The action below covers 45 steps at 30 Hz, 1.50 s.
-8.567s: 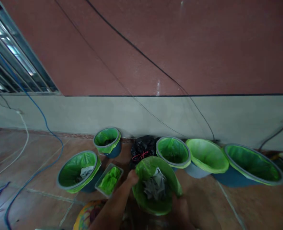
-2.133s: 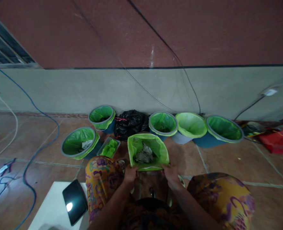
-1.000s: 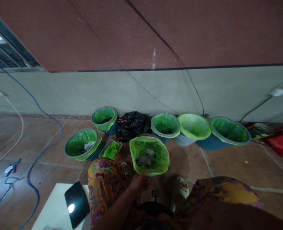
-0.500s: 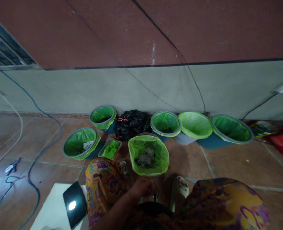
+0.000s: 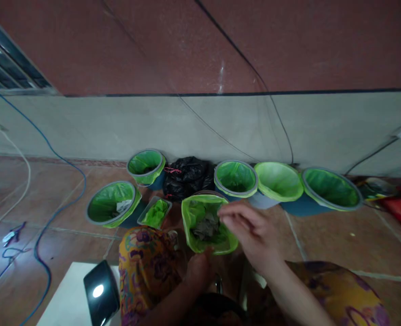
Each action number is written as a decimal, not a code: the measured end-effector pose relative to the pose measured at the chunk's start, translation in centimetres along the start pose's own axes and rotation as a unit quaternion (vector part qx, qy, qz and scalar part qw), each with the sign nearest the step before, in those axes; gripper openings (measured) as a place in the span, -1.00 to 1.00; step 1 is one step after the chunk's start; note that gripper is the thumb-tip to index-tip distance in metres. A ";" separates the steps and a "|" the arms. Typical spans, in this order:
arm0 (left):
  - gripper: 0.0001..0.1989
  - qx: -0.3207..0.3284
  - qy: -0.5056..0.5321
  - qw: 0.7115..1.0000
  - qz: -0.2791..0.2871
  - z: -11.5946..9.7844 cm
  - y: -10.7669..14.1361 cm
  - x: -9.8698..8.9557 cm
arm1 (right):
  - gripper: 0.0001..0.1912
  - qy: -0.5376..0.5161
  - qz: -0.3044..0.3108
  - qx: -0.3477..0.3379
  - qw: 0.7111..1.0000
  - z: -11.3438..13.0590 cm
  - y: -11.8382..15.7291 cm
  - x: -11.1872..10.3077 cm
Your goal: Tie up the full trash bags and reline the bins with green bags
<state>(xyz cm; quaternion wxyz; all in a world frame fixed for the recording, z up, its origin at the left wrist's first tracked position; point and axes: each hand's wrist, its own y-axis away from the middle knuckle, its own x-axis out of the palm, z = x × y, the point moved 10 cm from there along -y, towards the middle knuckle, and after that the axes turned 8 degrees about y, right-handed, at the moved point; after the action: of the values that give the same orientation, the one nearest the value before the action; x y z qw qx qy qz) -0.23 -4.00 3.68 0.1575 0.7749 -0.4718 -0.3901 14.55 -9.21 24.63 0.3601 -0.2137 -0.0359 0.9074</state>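
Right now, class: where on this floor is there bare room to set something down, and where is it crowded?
Bare tile lies left of the left green-lined bin, up to the blue cable, and right of the nearest lined bin, below the large blue bin. The bins and black bag crowd the wall.

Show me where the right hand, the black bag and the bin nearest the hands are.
right hand (image 5: 254,233): head view, back of the hand.
black bag (image 5: 186,175): head view, crumpled middle.
nearest bin (image 5: 190,242): head view, green liner at left rim.
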 end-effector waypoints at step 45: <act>-0.67 0.250 -0.239 0.915 -0.206 -15.0 -14.5 -13.7 | -0.70 0.066 -0.015 0.172 0.983 -22.1 -12.9 2.8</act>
<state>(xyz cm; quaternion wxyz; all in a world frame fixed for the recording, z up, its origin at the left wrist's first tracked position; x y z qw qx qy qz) 16.46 13.21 10.72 -0.2429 0.7528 -0.4071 -0.4567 30.10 0.25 6.37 0.4067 -0.2071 0.1416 0.8784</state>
